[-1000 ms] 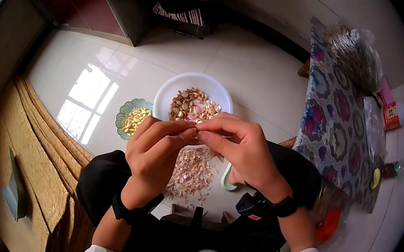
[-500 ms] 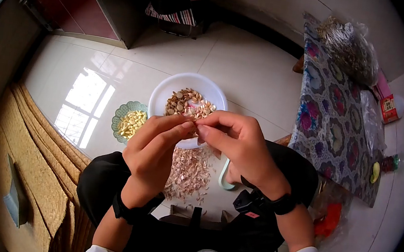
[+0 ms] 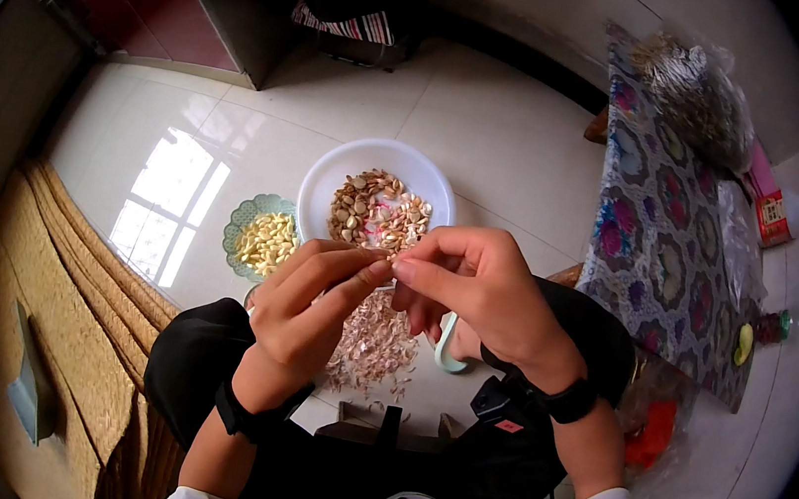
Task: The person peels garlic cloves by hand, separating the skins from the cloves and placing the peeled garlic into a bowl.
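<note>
My left hand (image 3: 307, 308) and my right hand (image 3: 489, 295) meet fingertip to fingertip over the near rim of a white basin (image 3: 325, 166). Both are pinched closed on a small garlic clove, mostly hidden by the fingers. Inside the basin lie unpeeled brownish garlic cloves (image 3: 356, 194), with paler ones to the right. Left of it, a green scalloped plate (image 3: 237, 220) carries pale yellow peeled cloves (image 3: 266, 243). Below my hands, pinkish-white garlic skins (image 3: 373, 346) are heaped on the floor.
A low table with a flowered cloth (image 3: 641, 229) stands at the right, bearing a plastic bag (image 3: 698, 97). Woven mats (image 3: 63, 308) lie at the left. A cabinet (image 3: 161, 1) and a striped bag (image 3: 348, 22) are at the back. My knees flank the skins.
Both hands have shifted slightly down and to the right, exposing more of the basin's cloves. The fingertips remain together in a pinch.
</note>
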`<state>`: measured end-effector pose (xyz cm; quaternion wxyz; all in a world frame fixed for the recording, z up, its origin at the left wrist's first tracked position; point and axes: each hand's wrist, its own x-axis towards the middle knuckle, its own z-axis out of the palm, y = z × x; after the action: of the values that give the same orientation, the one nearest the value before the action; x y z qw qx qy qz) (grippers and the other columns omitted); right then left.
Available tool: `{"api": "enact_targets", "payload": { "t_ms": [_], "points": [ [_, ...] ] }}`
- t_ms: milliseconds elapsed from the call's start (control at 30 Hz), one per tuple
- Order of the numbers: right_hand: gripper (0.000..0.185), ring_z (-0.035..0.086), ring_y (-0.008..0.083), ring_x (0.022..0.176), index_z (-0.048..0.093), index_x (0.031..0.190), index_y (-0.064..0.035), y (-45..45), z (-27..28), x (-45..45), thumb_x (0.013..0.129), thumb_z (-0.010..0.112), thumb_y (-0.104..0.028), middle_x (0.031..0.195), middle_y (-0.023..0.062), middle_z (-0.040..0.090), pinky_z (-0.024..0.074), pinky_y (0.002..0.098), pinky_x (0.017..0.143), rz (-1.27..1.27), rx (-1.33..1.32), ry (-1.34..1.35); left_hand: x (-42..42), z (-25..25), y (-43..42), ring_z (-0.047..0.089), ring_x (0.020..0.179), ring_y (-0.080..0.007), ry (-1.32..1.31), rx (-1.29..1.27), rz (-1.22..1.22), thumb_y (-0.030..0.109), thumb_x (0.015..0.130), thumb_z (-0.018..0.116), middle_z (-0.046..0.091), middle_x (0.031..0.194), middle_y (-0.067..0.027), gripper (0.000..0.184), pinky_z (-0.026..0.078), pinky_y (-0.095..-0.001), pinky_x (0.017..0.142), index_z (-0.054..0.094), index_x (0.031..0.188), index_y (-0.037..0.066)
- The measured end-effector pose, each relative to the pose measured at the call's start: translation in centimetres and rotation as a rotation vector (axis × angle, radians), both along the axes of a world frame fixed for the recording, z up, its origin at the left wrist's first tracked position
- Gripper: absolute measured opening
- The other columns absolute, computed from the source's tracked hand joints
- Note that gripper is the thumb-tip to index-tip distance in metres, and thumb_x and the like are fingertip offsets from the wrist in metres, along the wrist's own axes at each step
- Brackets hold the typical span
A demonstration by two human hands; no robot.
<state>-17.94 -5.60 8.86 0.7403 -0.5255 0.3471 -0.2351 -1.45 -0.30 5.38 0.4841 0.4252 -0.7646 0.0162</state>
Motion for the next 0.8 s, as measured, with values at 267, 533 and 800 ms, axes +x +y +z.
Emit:
{"api": "enact_targets", "payload": {
  "t_ms": [267,533,800],
  "points": [
    [0.014,0.051,0.0053,0.053,0.053,0.082,0.0016,0.7,-1.5,1.0,0.087,0.050,-0.011,0.067,0.0029,0.056,0.0421,0.0177,0.049,-0.018,-0.043,0.008,0.6,0.3,0.7,0.058,0.076,-0.0279,-0.156,0.001,0.033,-0.003,0.057,0.061,0.056,0.087,-0.0162,0.031,0.050,-0.0321,0.062,0.058,0.088,-0.008],
    [0.011,0.047,0.0028,0.054,0.050,0.082,-0.0002,1.7,-2.3,1.8,0.086,0.052,-0.010,0.065,-0.0001,0.053,0.0377,0.0175,0.047,-0.055,-0.140,-0.060,0.9,0.4,1.1,0.058,0.071,-0.0299,-0.233,-0.085,0.032,-0.005,0.052,0.062,0.057,0.087,-0.0206,0.029,0.050,-0.0326,0.059,0.057,0.080,-0.012],
    [0.009,0.045,0.0025,0.054,0.047,0.078,-0.0012,2.6,-2.4,2.0,0.083,0.053,-0.006,0.063,-0.0005,0.050,0.0376,0.0181,0.048,-0.084,-0.217,-0.031,1.0,-0.1,1.6,0.059,0.071,-0.0296,-0.193,-0.097,0.002,-0.006,0.055,0.063,0.057,0.085,-0.0190,0.024,0.050,-0.0327,0.059,0.056,0.078,-0.010]
  ]
}}
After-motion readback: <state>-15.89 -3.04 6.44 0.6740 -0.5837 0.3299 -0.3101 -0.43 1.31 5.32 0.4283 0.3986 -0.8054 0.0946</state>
